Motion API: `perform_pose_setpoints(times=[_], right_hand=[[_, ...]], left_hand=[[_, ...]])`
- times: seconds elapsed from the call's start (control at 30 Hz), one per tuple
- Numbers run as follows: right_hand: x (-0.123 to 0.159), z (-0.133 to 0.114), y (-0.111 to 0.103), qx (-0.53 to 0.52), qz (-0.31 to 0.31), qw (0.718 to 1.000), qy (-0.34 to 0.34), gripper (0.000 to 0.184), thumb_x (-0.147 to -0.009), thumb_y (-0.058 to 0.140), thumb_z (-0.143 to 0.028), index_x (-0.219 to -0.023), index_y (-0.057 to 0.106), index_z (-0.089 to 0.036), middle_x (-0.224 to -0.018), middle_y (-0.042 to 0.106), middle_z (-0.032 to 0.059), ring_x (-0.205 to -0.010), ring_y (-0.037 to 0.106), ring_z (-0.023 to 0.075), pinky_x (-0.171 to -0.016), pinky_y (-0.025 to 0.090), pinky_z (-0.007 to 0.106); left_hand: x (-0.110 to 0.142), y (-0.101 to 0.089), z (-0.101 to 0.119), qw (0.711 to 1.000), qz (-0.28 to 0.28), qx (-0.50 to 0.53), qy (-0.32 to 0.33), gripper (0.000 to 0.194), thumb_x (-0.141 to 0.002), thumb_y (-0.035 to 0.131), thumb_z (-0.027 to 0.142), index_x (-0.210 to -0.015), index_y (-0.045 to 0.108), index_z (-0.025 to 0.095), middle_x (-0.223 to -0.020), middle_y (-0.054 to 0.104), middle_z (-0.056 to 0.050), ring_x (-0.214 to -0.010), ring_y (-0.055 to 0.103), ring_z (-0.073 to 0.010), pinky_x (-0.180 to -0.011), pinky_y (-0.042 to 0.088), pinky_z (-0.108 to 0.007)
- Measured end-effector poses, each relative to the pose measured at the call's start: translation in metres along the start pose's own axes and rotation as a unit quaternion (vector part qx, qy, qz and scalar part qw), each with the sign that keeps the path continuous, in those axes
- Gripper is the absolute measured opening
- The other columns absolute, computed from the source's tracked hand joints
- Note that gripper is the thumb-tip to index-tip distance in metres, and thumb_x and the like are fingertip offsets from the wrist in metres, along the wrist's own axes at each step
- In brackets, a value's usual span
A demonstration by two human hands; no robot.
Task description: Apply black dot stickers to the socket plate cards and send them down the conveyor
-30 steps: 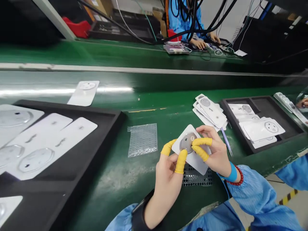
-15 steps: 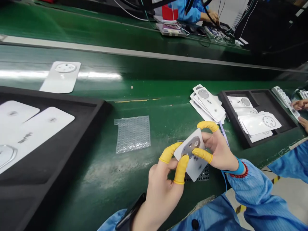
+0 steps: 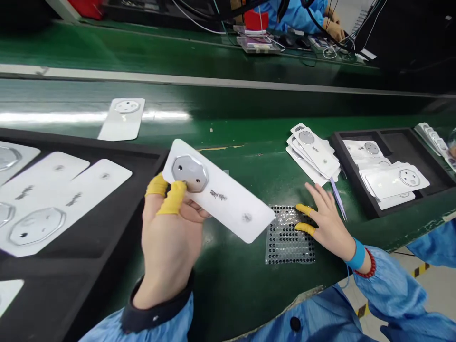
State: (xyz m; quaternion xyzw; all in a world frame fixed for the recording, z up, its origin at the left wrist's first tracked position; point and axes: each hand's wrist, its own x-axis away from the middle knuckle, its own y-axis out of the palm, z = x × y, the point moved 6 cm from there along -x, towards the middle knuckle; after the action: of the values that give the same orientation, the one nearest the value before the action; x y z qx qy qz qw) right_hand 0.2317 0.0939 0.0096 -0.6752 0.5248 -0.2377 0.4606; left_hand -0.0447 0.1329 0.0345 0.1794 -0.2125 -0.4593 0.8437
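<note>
My left hand (image 3: 173, 237), with yellow finger cots on two fingers, pinches one end of a white phone back cover (image 3: 228, 202). The cover is tilted and has a silver octagonal camera plate with dark holes, plus small dark print. My right hand (image 3: 326, 221) is open, its two yellow-capped digits apart over a clear sheet of small black round dots (image 3: 290, 247). Close to that hand lie purple tweezers (image 3: 337, 197) and a fanned stack of white covers (image 3: 317, 154). The held cover hides most of the bubble wrap.
At left, a black tray (image 3: 81, 237) holds several white covers. Another black tray (image 3: 392, 142) with covers stands at right. A single cover (image 3: 123, 121) lies on the shiny strip at the back. A co-worker's hand (image 3: 335, 31) shows across the bench; another person's sleeve (image 3: 436, 244) is at right.
My left hand has carried the cover leftward, up towards the left tray. My right hand has let go of the cover and is now spread by the dotted sheet, which is more exposed.
</note>
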Motion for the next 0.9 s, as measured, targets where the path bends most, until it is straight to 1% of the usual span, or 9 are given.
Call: perform_pose_setpoints(times=[0.03,0.1,0.2,0.3,0.43,0.5,0.63,0.73,0.9], right_hand=[[0.003,0.005,0.006,0.013,-0.017,1.0,0.0,0.018,-0.091,0.062,-0.029,-0.106,0.065,-0.021,-0.155,0.034,0.0151,-0.147,0.019,0.0431,-0.109,0.024,0.075],[0.005,0.011,0.009,-0.01,-0.03,0.999,-0.006,0.011,-0.094,0.055,-0.021,-0.096,0.066,-0.02,-0.144,0.05,0.0145,-0.139,0.039,0.039,-0.108,0.032,0.072],[-0.003,0.013,-0.01,-0.112,-0.012,0.994,-0.008,0.013,-0.095,0.053,-0.022,-0.097,0.066,-0.02,-0.11,0.072,0.0109,-0.104,0.069,0.0266,-0.096,0.054,0.052],[-0.015,0.007,-0.039,-0.184,-0.008,0.983,-0.004,0.013,-0.091,0.06,-0.026,-0.099,0.067,-0.019,-0.094,0.074,0.0073,-0.088,0.072,0.0208,-0.08,0.062,0.035],[-0.028,-0.013,-0.054,-0.193,-0.059,0.978,-0.061,0.017,-0.091,0.061,-0.027,-0.105,0.067,-0.019,-0.098,0.073,0.0077,-0.087,0.071,0.0196,-0.077,0.062,0.032],[-0.032,-0.024,-0.053,-0.182,-0.084,0.974,-0.101,0.018,-0.092,0.06,-0.024,-0.108,0.066,-0.019,-0.102,0.072,0.0087,-0.089,0.07,0.0201,-0.078,0.062,0.034],[-0.035,-0.038,-0.056,-0.152,-0.019,0.98,-0.129,0.023,-0.089,0.064,-0.023,-0.112,0.064,-0.022,-0.125,0.062,0.0116,-0.116,0.06,0.0258,-0.096,0.054,0.045],[-0.033,-0.049,-0.057,-0.169,0.042,0.972,-0.16,0.015,-0.09,0.063,-0.018,-0.104,0.066,-0.02,-0.108,0.065,0.0108,-0.102,0.064,0.0222,-0.086,0.057,0.039],[-0.032,-0.056,-0.04,-0.191,0.046,0.966,-0.169,0.012,-0.091,0.058,-0.011,-0.1,0.066,-0.016,-0.097,0.065,0.011,-0.087,0.065,0.0188,-0.073,0.058,0.032]], left_hand=[[-0.005,-0.004,0.001,1.0,0.004,-0.013,0.009,0.033,-0.072,0.063,0.004,-0.101,0.061,0.021,-0.071,0.066,0.005,-0.055,0.058,-0.0087,-0.049,0.047,-0.016],[-0.011,-0.009,-0.001,0.995,-0.014,-0.094,0.04,0.047,-0.074,0.063,0.004,-0.115,0.058,0.027,-0.081,0.067,0.006,-0.059,0.058,-0.0081,-0.052,0.047,-0.016],[-0.012,-0.011,-0.017,0.967,-0.08,-0.235,0.052,0.019,-0.077,0.064,0.021,-0.094,0.071,0.021,-0.086,0.071,0.001,-0.065,0.06,-0.0118,-0.052,0.046,-0.019],[-0.002,-0.003,-0.034,0.943,-0.159,-0.293,0.017,0.018,-0.07,0.069,0.03,-0.068,0.075,0.014,-0.072,0.073,-0.005,-0.068,0.065,-0.0204,-0.057,0.049,-0.025],[0.04,0.028,-0.049,0.867,-0.365,-0.337,-0.038,0.026,-0.068,0.075,0.04,-0.075,0.078,0.015,-0.074,0.077,-0.007,-0.068,0.069,-0.025,-0.06,0.053,-0.029],[0.059,0.038,-0.052,0.848,-0.416,-0.325,-0.053,0.026,-0.074,0.073,0.04,-0.08,0.077,0.015,-0.081,0.078,-0.008,-0.072,0.071,-0.025,-0.062,0.055,-0.03],[0.068,0.039,-0.053,0.868,-0.383,-0.312,-0.047,0.029,-0.083,0.065,0.04,-0.075,0.077,0.015,-0.073,0.077,-0.008,-0.065,0.07,-0.0225,-0.058,0.056,-0.029],[0.069,0.04,-0.054,0.878,-0.384,-0.275,-0.073,0.024,-0.081,0.068,0.038,-0.082,0.078,0.015,-0.08,0.078,-0.008,-0.071,0.072,-0.0234,-0.065,0.058,-0.031],[0.072,0.043,-0.052,0.889,-0.393,-0.21,-0.108,0.017,-0.083,0.067,0.03,-0.087,0.078,0.017,-0.087,0.079,-0.007,-0.075,0.073,-0.0202,-0.072,0.058,-0.028]])
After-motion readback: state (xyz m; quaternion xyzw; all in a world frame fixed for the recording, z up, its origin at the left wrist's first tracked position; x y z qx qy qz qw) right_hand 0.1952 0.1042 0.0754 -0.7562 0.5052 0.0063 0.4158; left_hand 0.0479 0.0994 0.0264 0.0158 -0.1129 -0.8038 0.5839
